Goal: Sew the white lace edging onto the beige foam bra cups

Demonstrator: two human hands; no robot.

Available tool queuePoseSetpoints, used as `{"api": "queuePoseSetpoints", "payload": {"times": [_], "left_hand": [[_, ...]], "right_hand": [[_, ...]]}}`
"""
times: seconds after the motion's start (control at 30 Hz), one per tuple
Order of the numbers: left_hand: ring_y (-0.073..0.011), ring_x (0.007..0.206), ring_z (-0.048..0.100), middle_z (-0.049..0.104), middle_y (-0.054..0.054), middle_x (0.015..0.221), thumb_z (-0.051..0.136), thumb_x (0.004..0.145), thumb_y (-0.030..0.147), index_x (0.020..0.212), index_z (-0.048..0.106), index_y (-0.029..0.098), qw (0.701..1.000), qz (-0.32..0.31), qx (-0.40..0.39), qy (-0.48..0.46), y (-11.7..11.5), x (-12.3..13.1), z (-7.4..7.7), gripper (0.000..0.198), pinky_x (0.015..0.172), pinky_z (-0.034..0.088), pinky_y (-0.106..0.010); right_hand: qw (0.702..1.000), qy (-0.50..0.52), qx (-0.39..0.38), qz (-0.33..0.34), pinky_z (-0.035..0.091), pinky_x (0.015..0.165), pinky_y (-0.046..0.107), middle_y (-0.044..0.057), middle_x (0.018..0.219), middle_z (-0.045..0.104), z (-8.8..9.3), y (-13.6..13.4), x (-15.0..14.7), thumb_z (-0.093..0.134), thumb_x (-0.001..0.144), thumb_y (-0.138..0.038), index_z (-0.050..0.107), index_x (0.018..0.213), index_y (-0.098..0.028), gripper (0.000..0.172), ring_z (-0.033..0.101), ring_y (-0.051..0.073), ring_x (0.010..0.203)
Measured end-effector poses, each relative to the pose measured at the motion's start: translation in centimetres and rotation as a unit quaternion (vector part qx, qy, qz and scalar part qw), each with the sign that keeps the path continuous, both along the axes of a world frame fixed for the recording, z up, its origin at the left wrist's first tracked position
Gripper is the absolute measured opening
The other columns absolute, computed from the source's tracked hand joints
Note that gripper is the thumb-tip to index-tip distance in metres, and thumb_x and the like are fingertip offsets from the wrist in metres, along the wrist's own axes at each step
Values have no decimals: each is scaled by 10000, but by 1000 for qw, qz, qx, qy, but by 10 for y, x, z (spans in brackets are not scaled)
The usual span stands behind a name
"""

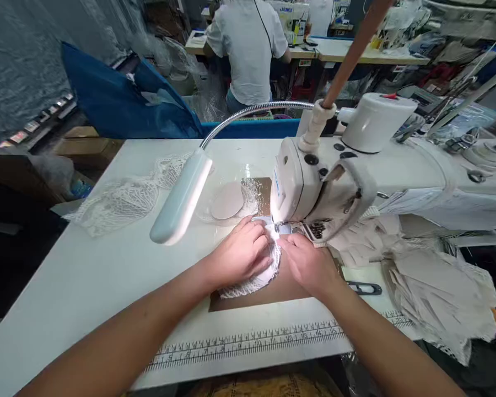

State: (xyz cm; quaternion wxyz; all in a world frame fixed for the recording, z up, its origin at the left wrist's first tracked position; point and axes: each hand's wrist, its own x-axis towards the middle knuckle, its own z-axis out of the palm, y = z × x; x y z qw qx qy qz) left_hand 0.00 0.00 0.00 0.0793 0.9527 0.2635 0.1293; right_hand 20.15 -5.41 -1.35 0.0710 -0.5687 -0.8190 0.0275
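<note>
My left hand (242, 252) lies curled on a white lace piece (254, 282) on the sewing table, pressing it down just left of the needle. My right hand (308, 262) pinches the edge of the same lace piece right in front of the presser foot (279, 227). The white sewing machine (355, 176) stands over both hands. A beige oval pad (228, 200) lies behind the hands, on more lace.
A gooseneck lamp (182, 198) hangs over the table at the left of the hands. Loose white lace (119, 201) lies at the far left. A heap of beige cut pieces (438, 281) sits at the right. A ruler strip (248, 342) runs along the front edge. Another person (248, 49) works at a far table.
</note>
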Motion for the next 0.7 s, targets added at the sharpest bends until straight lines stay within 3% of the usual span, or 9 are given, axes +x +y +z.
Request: {"api": "queuePoseSetpoints", "payload": {"times": [0.13, 0.23, 0.47, 0.7], "left_hand": [[-266, 936, 521, 599, -124, 943, 518, 906, 338, 1041, 630, 106, 1000, 17, 23, 10, 4, -1, 1, 291, 953, 403, -478], [-298, 1041, 515, 607, -145, 1010, 512, 917, 317, 1062, 630, 108, 999, 15, 46, 11, 4, -1, 1, 281, 998, 364, -521], [-305, 1098, 526, 614, -179, 1156, 492, 924, 182, 1215, 594, 131, 996, -78, 46, 4, 5, -2, 4, 312, 942, 413, -516], [-277, 1133, 550, 612, -169, 1220, 470, 957, 221, 1169, 624, 110, 997, -67, 11, -36, 3, -5, -6, 285, 975, 465, -461]], "right_hand": [[1000, -11, 13, -20, 409, 572, 273, 66, 986, 705, 1, 1, -5, 452, 863, -107, 631, 1249, -233, 444, 624, 191, 777], [999, -11, 29, -26, 439, 612, 282, 76, 1001, 710, -3, 1, -5, 442, 884, -124, 631, 1260, -243, 438, 635, 201, 807], [996, 27, 79, -38, 474, 677, 288, 101, 1058, 701, -6, 3, -3, 424, 901, -144, 654, 1211, -198, 390, 637, 207, 863], [997, 71, 2, -7, 487, 670, 274, 88, 1109, 681, -5, 1, -1, 446, 897, -148, 640, 1230, -237, 395, 634, 194, 883]]}}
